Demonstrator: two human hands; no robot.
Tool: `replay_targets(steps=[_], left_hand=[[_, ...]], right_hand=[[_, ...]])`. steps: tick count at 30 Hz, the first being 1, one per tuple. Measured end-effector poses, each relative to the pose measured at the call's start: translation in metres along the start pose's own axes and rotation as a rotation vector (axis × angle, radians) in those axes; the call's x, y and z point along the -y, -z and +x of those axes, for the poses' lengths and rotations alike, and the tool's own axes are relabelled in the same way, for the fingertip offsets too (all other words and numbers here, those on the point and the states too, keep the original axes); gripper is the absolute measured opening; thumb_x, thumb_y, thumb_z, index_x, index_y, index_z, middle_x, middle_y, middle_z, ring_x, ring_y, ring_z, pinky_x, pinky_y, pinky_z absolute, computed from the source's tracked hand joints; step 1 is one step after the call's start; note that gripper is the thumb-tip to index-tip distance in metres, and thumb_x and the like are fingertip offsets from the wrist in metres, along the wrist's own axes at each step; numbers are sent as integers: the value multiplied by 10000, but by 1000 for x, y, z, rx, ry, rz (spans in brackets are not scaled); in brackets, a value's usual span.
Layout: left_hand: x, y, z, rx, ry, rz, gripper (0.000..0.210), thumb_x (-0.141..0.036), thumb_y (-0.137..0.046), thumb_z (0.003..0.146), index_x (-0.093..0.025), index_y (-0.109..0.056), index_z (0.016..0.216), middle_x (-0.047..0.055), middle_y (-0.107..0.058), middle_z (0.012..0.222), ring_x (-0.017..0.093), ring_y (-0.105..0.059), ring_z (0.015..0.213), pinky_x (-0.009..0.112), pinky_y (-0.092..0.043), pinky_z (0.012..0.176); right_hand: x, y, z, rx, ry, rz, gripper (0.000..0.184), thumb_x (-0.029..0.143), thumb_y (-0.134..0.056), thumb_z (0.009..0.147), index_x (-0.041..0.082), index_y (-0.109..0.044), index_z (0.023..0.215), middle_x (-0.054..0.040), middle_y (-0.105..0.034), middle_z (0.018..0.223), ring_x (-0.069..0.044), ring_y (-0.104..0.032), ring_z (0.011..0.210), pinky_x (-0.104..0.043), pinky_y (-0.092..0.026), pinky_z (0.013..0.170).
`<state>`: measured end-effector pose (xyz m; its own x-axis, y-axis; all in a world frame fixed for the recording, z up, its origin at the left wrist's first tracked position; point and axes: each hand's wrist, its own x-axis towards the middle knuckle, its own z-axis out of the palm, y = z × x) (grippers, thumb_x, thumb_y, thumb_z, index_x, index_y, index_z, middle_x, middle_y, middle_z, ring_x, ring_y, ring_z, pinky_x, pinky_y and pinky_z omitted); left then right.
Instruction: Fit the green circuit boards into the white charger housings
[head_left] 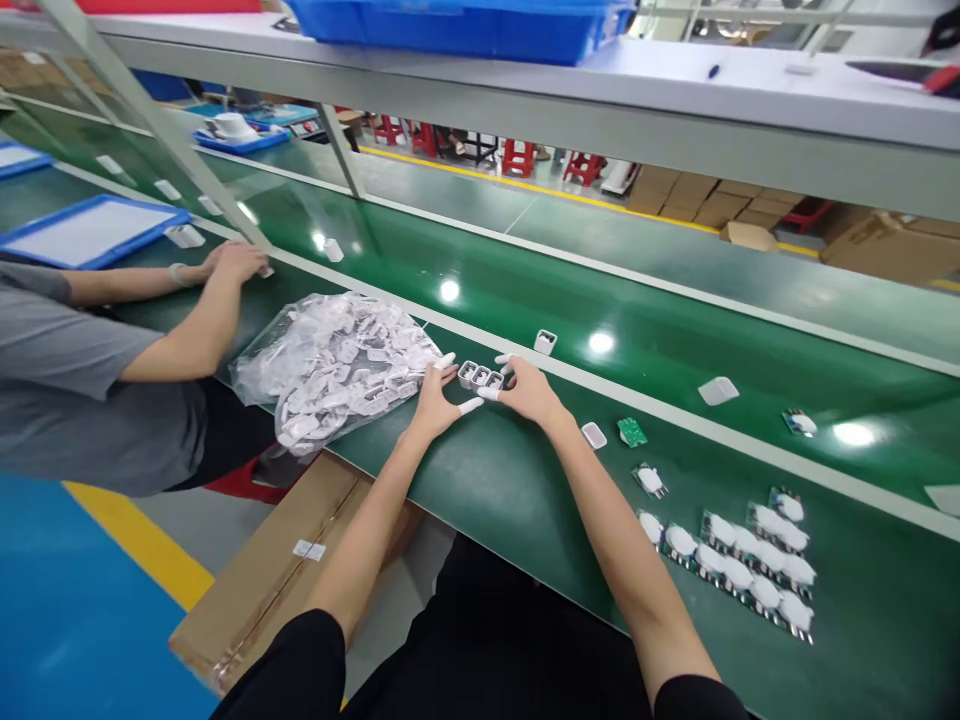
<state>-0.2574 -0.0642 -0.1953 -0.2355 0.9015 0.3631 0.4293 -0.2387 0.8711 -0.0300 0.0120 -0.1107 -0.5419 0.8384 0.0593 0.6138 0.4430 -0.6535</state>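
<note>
The left hand (pixel 435 400) and right hand (pixel 529 390) should be working lightly and evenly around three white housings (pixel 481 377). The left is spreading thumb and fingers; the right is curving round one end, whether pinching I cannot tell. The row is sitting well in from the near edge of the bench (pixel 495 480).

Table (pixel 495 470), dark green with a pale strip (pixel 750 455); small boxes (pixel 481 377), white with dark interiors; circuit board (pixel 632 432), green. Finger covers (pixel 490 394) and bagged pieces (pixel 345 350) are white, sleeves (pixel 300 655) black, the co-worker's shirt (pixel 90 390) grey. Bin (pixel 450 32), blue; floor stripe (pixel 139 545), yellow.
</note>
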Motion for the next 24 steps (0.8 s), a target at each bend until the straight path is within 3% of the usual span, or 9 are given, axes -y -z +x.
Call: replay_targets(steps=[6, 8, 9, 12, 15, 17, 19, 21, 24], left_hand=[[-29, 23, -54, -344, -243, 280, 590, -382, -845, 946, -198, -587, 1444, 151, -612, 1344, 309, -717, 1236, 552, -667, 1073], [-48, 14, -74, -306, -336, 327, 415, -331, -817, 969, -217, -644, 1329, 92, -657, 1175, 276, -710, 1114, 521, -653, 1027], [-59, 4, -82, -213, -356, 312, 343, -317, -801, 987, -232, -659, 1287, 70, -663, 1124, 259, -707, 1068, 493, -650, 1003], [-91, -46, -93, 182, -275, 225, 345, -370, -785, 1020, -262, -658, 1322, 75, -664, 1218, 236, -720, 1061, 422, -654, 943], [-112, -109, -81, 413, -147, 187, 712, -472, -915, 894, -242, -577, 1477, 138, -615, 1414, 299, -719, 1170, 489, -646, 1021], [-116, -144, -66, 438, -98, 115, 740, -453, -986, 792, -205, -621, 1386, 157, -627, 1391, 361, -677, 1254, 571, -585, 1134], [-115, -168, -52, 441, -55, 15, 518, -415, -965, 803, -207, -680, 1182, 127, -675, 1245, 359, -658, 1219, 590, -547, 1155], [-113, -180, -41, 445, -22, -65, 332, -408, -897, 870, -220, -679, 1037, 84, -689, 1088, 308, -662, 1092, 545, -569, 1082], [-115, -186, -28, 447, -2, -164, 338, -483, -833, 920, -226, -649, 1039, 59, -696, 1029, 255, -679, 981, 473, -597, 979]], right_hand=[[-45, 111, -74, -156, -173, -160, 390, 402, -675, 1033, 278, -667, 1402, -73, -751, 1372, -255, -715, 1128, -373, -537, 990], [-70, 138, -107, -156, -319, -239, 323, 347, -711, 975, 225, -721, 1274, -123, -772, 1257, -314, -716, 1101, -407, -523, 937], [-82, 146, -122, -138, -391, -264, 310, 339, -763, 925, 204, -738, 1203, -139, -780, 1186, -331, -720, 1054, -411, -519, 897], [-109, 144, -152, -71, -520, -262, 412, 355, -920, 765, 206, -749, 1109, -130, -792, 1083, -327, -721, 951, -386, -505, 818], [-119, 125, -162, -82, -526, -186, 446, 357, -926, 752, 236, -743, 1141, -115, -793, 1183, -308, -715, 1010, -361, -503, 830], [-122, 116, -162, -128, -517, -99, 404, 328, -881, 780, 236, -739, 1147, -107, -787, 1160, -295, -704, 1026, -354, -507, 848], [-125, 113, -161, -167, -517, 35, 380, 336, -838, 804, 226, -741, 1155, -83, -768, 1005, -268, -691, 930, -352, -516, 824], [-127, 116, -162, -190, -511, 219, 382, 408, -773, 856, 210, -739, 1181, -56, -726, 874, -235, -665, 797, -351, -531, 762], [-123, 128, -166, -222, -455, 535, 465, 566, -584, 966, 190, -734, 1195, -59, -700, 853, -207, -639, 702, -352, -555, 679]])
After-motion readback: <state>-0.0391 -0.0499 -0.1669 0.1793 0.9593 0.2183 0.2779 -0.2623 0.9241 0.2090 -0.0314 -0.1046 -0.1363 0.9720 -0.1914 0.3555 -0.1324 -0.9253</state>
